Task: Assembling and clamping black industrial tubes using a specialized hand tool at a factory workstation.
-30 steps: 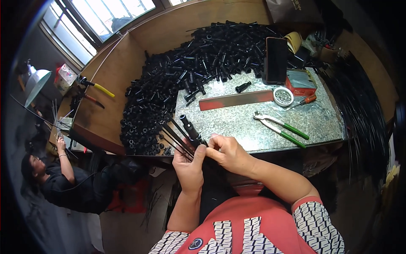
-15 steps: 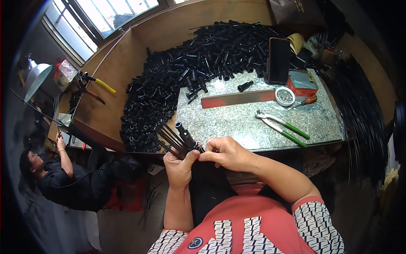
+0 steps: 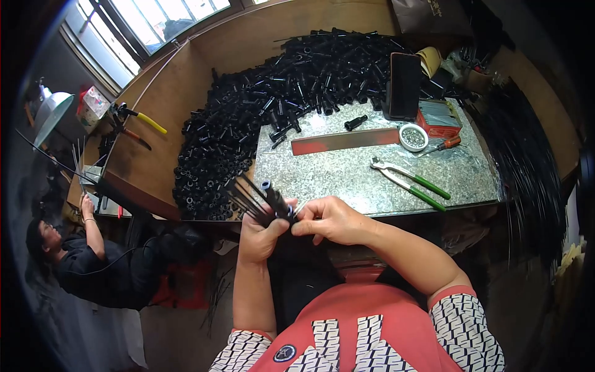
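Note:
My left hand (image 3: 259, 239) is closed around a black tubular plastic part (image 3: 273, 197), whose open upper end tilts up and away from me. In the same grip, several thin black rods (image 3: 245, 196) fan out to the left of the tube. My right hand (image 3: 336, 220) is pinched at the tube's lower end, close to my left thumb. A thin pale glint shows by its fingertips; what they hold is too small to name. Both hands are in front of the table's near edge.
Black tubular parts are heaped on the table (image 3: 347, 180). On it are a red-and-grey bar (image 3: 344, 141), green-handled pincers (image 3: 412, 183), a white cup (image 3: 413, 137) of small metal pieces, a screwdriver (image 3: 449, 143) and a phone (image 3: 405, 87). Long black rods (image 3: 527, 167) hang right. Another person (image 3: 93, 260) sits left.
The tube in my left hand is slightly more upright, and my left forearm has shifted a little left. My right hand stays pinched at the tube's lower end.

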The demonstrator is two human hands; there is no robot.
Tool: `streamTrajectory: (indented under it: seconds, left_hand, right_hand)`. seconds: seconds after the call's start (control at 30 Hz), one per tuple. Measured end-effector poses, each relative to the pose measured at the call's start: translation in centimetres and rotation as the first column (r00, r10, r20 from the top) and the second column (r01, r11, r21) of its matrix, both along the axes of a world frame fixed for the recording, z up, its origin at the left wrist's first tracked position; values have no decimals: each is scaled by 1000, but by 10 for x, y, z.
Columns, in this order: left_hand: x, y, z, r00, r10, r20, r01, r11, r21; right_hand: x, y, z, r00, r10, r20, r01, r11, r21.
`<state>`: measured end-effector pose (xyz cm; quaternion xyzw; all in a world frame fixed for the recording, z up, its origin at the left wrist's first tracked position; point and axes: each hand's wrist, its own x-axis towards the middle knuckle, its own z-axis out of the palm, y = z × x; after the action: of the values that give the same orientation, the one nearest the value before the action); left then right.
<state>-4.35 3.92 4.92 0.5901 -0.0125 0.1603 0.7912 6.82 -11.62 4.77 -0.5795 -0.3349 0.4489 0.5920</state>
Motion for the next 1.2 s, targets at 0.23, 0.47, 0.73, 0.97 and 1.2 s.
streamTrajectory:
  seconds: [0.23, 0.47, 0.73, 0.97, 1.2]
  left_hand:
    - [15, -65, -16, 729, 628, 272, -684, 653, 325]
    - [-1, -34, -1, 828, 556, 68, -537, 753, 379]
    - [-10, -21, 3, 844, 521, 124, -498, 677, 542]
    - [-12, -24, 9, 862, 499, 83, -482, 759, 437]
    - [-14, -22, 6, 865, 477, 159, -492, 737, 463]
  right_hand:
    - [-15, 18, -8, 914, -282, 290, 247, 957, 152]
    - [-29, 17, -4, 834, -292, 468, 184, 947, 262]
    - [-20, 21, -8, 881, -271, 387, 185, 952, 246]
    - [-15, 24, -16, 993, -104, 47, 96, 984, 152]
    - [-15, 23, -15, 996, -45, -83, 60, 981, 185]
